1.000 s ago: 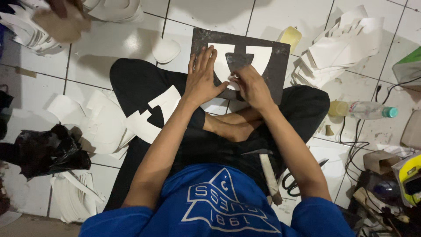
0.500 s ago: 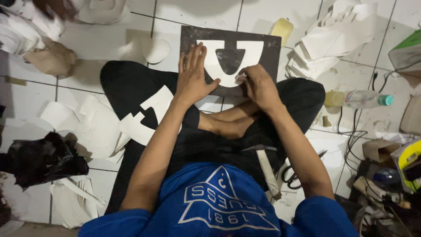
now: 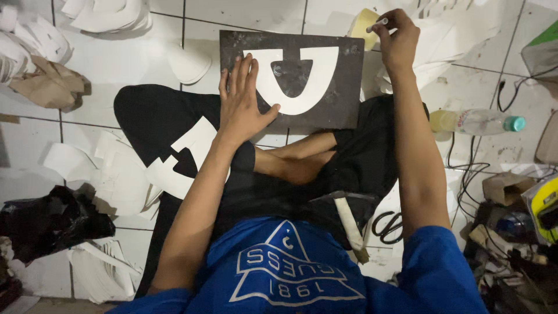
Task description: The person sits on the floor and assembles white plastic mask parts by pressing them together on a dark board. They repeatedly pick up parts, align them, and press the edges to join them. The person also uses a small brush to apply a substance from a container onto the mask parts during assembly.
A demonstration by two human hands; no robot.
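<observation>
A dark grey board (image 3: 349, 87) rests on my crossed legs and the tiled floor. On it lies a white U-shaped cut piece (image 3: 308, 84) with a dark shield-shaped piece (image 3: 290, 72) in its opening. My left hand (image 3: 241, 102) lies flat on the left side of the white piece, fingers spread. My right hand (image 3: 398, 38) is stretched past the board's far right corner, pinching a small white stick-like thing (image 3: 381, 22) next to a yellowish tape roll (image 3: 363, 23).
Stacks of white cut pieces lie at the far left (image 3: 104, 14), near left (image 3: 110, 168) and far right (image 3: 459, 29). A plastic bottle (image 3: 476, 122), cables (image 3: 465, 168), scissors (image 3: 386, 224), a hammer (image 3: 349, 218) and clutter sit at the right. Black material (image 3: 46, 224) lies at the left.
My right hand has left the board and reached up past its far right corner to the tape roll. My left hand stays pressed on the white piece. The view has shifted closer.
</observation>
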